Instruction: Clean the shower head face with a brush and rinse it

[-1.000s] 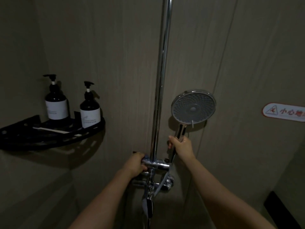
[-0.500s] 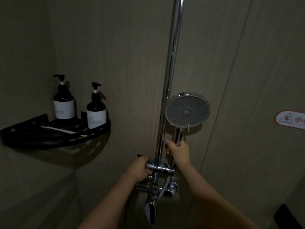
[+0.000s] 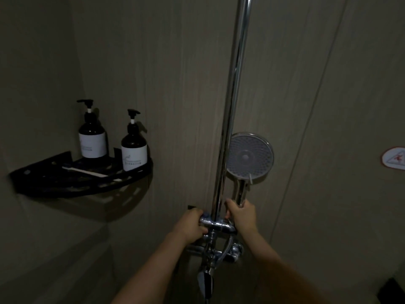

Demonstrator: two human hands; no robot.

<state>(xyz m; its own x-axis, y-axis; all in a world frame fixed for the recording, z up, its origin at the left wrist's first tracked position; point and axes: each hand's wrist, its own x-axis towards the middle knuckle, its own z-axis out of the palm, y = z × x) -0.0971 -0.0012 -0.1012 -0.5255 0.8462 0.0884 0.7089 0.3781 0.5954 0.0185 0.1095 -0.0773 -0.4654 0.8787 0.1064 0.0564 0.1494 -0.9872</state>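
Shower head (image 3: 249,157): face toward viewer, beside rail (image 3: 232,106), handle gripped by right hand (image 3: 242,217), likely for rinsing. Left hand (image 3: 190,226) grips valve knob (image 3: 205,220), probably controlling water. Brush (image 3: 84,171) lies on shelf (image 3: 140,174).

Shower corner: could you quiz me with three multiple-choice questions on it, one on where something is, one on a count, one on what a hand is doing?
1. Where does the shower head sit relative to the pole?
A. right of it
B. left of it
C. on the shelf

2. How many pump bottles stand on the shelf?
A. one
B. two
C. four

3. What is the right hand doing?
A. hanging free
B. pressing a bottle
C. gripping the shower head's handle

Answers: 1 A, its round face shows just right of the pole. 2 B, two dark bottles with white labels. 3 C, fingers curl round the chrome handle.
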